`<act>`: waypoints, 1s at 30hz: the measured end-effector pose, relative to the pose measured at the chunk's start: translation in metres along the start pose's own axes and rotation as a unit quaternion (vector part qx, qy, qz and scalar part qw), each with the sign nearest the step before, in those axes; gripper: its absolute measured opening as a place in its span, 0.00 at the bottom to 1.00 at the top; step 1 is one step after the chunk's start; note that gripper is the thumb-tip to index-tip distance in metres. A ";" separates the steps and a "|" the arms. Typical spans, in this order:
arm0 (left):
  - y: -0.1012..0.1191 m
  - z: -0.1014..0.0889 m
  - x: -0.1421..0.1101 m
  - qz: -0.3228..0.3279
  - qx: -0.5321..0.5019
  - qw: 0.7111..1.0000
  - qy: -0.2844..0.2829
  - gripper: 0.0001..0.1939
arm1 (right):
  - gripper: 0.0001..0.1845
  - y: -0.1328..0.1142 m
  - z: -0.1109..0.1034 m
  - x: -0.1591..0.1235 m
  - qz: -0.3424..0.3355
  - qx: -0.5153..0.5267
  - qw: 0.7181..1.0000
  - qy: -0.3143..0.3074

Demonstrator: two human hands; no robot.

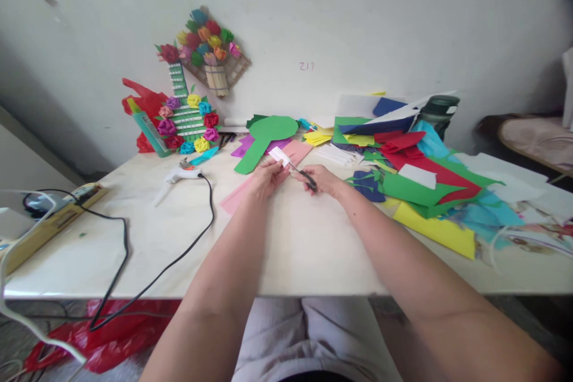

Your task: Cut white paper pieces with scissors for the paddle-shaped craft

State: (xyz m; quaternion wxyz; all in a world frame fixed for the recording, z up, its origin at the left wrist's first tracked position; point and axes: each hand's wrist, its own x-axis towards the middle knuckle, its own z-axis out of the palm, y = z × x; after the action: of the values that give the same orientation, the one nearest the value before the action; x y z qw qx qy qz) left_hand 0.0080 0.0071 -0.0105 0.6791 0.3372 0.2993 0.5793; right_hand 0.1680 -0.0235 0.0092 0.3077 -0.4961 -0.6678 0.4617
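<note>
My left hand point(269, 176) is closed on a small white paper piece point(280, 156) above the middle of the table. In my right hand point(323, 180) is a pair of scissors point(308, 179) with dark handles, its blades reaching left to the white paper. Whether the blades are apart is too small to tell. Just behind my left hand lies a green paper cutout point(268, 137) with a rounded top and a narrow stem. Pink paper point(242, 192) lies partly under my left hand. White paper strips point(336, 154) rest behind my right hand.
A white glue gun point(183, 174) with a black cord lies at the left, near a power strip point(54, 221). Paper-flower crafts point(190, 116) and a glue bottle point(150, 131) stand behind it. Coloured paper scraps point(430, 188) and a dark green bottle point(439, 112) fill the right.
</note>
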 end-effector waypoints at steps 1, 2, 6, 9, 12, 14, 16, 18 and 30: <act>0.000 0.000 0.000 0.001 -0.001 1.000 -0.001 0.05 | 0.24 -0.001 0.000 -0.001 0.000 0.001 1.000 0.000; 0.000 0.001 -0.001 0.001 -0.002 1.000 -0.001 0.05 | 0.24 -0.001 0.000 -0.001 0.000 0.003 1.000 0.000; 0.000 0.001 0.000 0.004 -0.005 1.000 -0.001 0.05 | 0.24 -0.002 0.000 -0.002 0.001 0.008 1.000 0.001; -0.001 0.000 0.001 0.008 -0.003 1.000 -0.001 0.05 | 0.24 0.000 0.000 -0.001 0.000 0.008 1.000 0.000; -0.001 -0.001 0.001 0.009 0.002 1.000 0.001 0.05 | 0.24 0.000 0.000 0.000 0.001 0.005 1.000 -0.002; -0.001 -0.001 0.001 0.008 0.003 1.000 0.002 0.04 | 0.24 0.000 -0.001 0.000 0.000 0.003 1.000 -0.001; -0.001 0.000 0.001 0.008 0.004 1.000 0.003 0.04 | 0.24 -0.001 0.000 -0.001 0.000 0.001 1.000 0.001; -0.001 0.000 0.001 0.009 0.006 1.000 0.005 0.04 | 0.24 -0.002 0.000 -0.001 0.003 0.003 1.000 0.000; 0.000 0.002 -0.002 0.010 0.015 1.000 0.001 0.04 | 0.24 0.002 0.000 0.001 -0.005 0.012 1.000 -0.003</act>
State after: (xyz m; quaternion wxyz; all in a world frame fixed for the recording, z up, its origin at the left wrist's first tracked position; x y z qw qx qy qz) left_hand 0.0094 0.0050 -0.0089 0.6680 0.3502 0.3053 0.5813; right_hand 0.1690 -0.0225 0.0073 0.3135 -0.4878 -0.6657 0.4698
